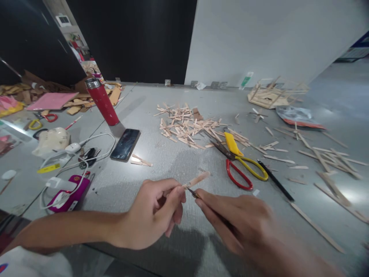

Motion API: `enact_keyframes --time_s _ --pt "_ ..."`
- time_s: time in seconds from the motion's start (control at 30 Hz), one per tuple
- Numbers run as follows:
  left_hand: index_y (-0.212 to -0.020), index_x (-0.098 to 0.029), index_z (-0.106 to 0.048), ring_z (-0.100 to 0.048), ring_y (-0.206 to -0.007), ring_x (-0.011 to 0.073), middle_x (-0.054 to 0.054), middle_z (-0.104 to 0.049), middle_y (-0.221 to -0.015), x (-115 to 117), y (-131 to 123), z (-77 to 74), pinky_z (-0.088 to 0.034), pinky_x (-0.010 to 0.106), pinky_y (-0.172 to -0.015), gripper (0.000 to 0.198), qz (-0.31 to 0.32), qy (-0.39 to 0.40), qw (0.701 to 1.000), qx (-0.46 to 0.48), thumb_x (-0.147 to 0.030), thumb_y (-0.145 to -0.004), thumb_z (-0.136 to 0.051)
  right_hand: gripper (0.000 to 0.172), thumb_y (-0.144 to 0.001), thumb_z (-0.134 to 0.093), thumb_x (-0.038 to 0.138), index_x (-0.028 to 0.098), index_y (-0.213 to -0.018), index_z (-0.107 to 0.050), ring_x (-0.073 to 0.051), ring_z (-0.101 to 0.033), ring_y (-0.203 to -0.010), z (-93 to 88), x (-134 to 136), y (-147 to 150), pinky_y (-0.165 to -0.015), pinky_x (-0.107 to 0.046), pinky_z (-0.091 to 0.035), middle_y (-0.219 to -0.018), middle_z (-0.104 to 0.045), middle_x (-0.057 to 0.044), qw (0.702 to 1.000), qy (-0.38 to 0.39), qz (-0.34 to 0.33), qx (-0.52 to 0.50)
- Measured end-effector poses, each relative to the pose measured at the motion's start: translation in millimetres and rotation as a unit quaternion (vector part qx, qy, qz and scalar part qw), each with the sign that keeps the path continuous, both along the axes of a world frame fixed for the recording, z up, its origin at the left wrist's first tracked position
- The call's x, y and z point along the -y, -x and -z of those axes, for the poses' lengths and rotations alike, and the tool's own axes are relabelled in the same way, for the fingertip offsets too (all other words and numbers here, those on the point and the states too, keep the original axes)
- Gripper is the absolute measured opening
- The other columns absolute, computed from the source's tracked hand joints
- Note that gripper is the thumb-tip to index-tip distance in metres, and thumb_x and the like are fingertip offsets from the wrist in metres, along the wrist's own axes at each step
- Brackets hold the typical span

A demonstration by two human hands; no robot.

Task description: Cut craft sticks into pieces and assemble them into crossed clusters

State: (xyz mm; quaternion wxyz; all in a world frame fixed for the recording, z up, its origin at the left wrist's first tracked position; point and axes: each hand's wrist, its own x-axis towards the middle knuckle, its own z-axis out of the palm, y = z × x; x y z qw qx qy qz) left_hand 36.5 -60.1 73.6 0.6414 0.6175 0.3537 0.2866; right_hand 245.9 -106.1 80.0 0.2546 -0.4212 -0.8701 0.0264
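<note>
Wood strip (198,179), just the one, was up in the air over the near edge of the bench, pinched between thumb and forefinger of the person's left hand (158,213), other fingers loosely curled. Right hand (242,217) was closed around one thin dark-tipped tool (193,193), its point right at the strip's near end. From where I stood I counted one red flask (103,102), one black phone (126,144), two little wood pieces (141,161) beside it, one purple gadget (70,192) with a white cable, one yellow-handled thing (233,144) lying against one pair of scissors (239,175) (one red loop, one yellow), one black pen-like stick (276,181), and one wooden frame model (266,99) at the back. The sliver heap (184,127) in the middle? Way too many to count, and more strips were scattered off to the right. Table (144,109) was grey and kinda shiny, with a black panel (138,42) and a pale grey panel (245,34) behind it. As for writing, the yellow tag (48,168) by the cable and the green-and-white wrapper (246,80) had print too small for me to read.
</note>
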Motion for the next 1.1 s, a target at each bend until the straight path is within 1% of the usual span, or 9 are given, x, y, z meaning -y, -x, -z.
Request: enact_keyframes --time_s 0.13,0.27,0.43,0.5,0.63,0.73,0.87,0.97,1.1 --pt "-0.080 -0.019 -0.052 -0.038 -0.032 0.0036 -0.006 -0.053 -0.053 0 -1 -5.1 -0.032 0.013 -0.031 0.049 0.017 0.097 0.995 0.031 -0.064 -0.100 -0.053 0.038 -0.110 -0.042 0.021 0.020 -0.083 -0.069 -0.010 -0.051 -0.046 -10.8 -9 -3 -0.051 -0.026 -0.035 -0.060 -0.063 0.002 0.994 0.087 -0.006 -0.069" --pt "-0.079 -0.019 -0.053 -0.037 -0.032 0.0036 -0.006 -0.052 -0.051 0 0 -10.1 -0.032 0.013 -0.031 0.049 0.029 0.113 0.993 0.030 -0.064 -0.098 -0.054 0.045 -0.108 -0.048 0.031 0.019 -0.069 -0.068 -0.008 -0.040 -0.043 -19.5 -12 -2 -0.045 -0.024 -0.030 -0.050 -0.052 0.004 0.960 0.242 0.006 -0.142" --pt "-0.071 -0.018 -0.053 -0.038 -0.036 0.0042 -0.003 -0.052 -0.049 1 3 -10.8 -0.028 0.013 -0.035 0.045 0.010 0.053 0.998 -0.022 -0.052 -0.100 -0.055 0.054 -0.104 -0.045 0.054 0.020 -0.067 -0.064 -0.007 -0.033 -0.033 -23.0 -12 4 -0.031 -0.021 -0.023 -0.050 -0.052 0.003 0.820 0.508 0.028 -0.261" --pt "-0.068 -0.018 -0.052 -0.038 -0.038 0.0044 -0.003 -0.052 -0.048 1 3 -10.0 -0.026 0.014 -0.036 0.045 -0.008 0.026 0.999 -0.029 -0.048 -0.100 -0.055 0.054 -0.104 -0.042 0.057 0.020 -0.072 -0.064 -0.007 -0.031 -0.031 -20.2 -10 8 -0.028 -0.021 -0.022 -0.052 -0.053 0.003 0.796 0.535 0.031 -0.282" --pt "-0.069 -0.019 -0.051 -0.036 -0.036 0.0049 -0.004 -0.049 -0.045 1 3 -9.3 -0.026 0.015 -0.036 0.043 -0.014 0.036 0.999 -0.014 -0.048 -0.100 -0.054 0.051 -0.107 -0.045 0.038 0.021 -0.060 -0.055 -0.008 -0.044 -0.039 -9.7 -4 14 -0.038 -0.022 -0.031 -0.048 -0.050 0.003 0.922 0.324 0.051 -0.203" --pt "-0.073 -0.019 -0.053 -0.035 -0.034 0.0052 -0.005 -0.049 -0.044 0 2 -9.5 -0.026 0.016 -0.036 0.041 -0.011 0.057 0.998 -0.004 -0.049 -0.099 -0.054 0.040 -0.107 -0.047 0.025 0.021 -0.070 -0.062 -0.009 -0.049 -0.041 -0.6 1 16 -0.045 -0.023 -0.036 -0.051 -0.055 0.004 0.976 0.160 0.051 -0.138" --pt "-0.073 -0.018 -0.054 -0.035 -0.034 0.0055 -0.005 -0.048 -0.044 -1 0 -9.9 -0.027 0.016 -0.036 0.042 -0.008 0.068 0.998 -0.003 -0.051 -0.099 -0.054 0.031 -0.107 -0.041 0.013 0.017 -0.102 -0.072 -0.014 -0.065 -0.050 6.0 6 8 -0.049 -0.026 -0.046 -0.069 -0.073 -0.003 0.998 0.005 0.040 -0.039" --pt "-0.073 -0.018 -0.055 -0.036 -0.034 0.0056 -0.005 -0.049 -0.044 -3 -1 -9.7 -0.027 0.016 -0.036 0.042 0.002 0.078 0.997 -0.022 -0.052 -0.098 -0.055 0.045 -0.097 -0.034 -0.001 0.010 -0.126 -0.067 -0.017 -0.068 -0.056 5.4 8 -1 -0.049 -0.029 -0.049 -0.082 -0.078 -0.008 0.995 -0.067 0.003 0.074" --pt "-0.073 -0.018 -0.057 -0.035 -0.033 0.0058 -0.005 -0.049 -0.044 -5 -2 -8.1 -0.024 0.017 -0.035 0.044 0.017 0.089 0.994 -0.061 -0.055 -0.095 -0.055 0.051 -0.084 -0.043 -0.004 0.002 -0.129 -0.065 -0.018 -0.063 -0.053 2.4 12 -6 -0.045 -0.030 -0.047 -0.074 -0.073 -0.008 0.976 -0.103 -0.020 0.193"
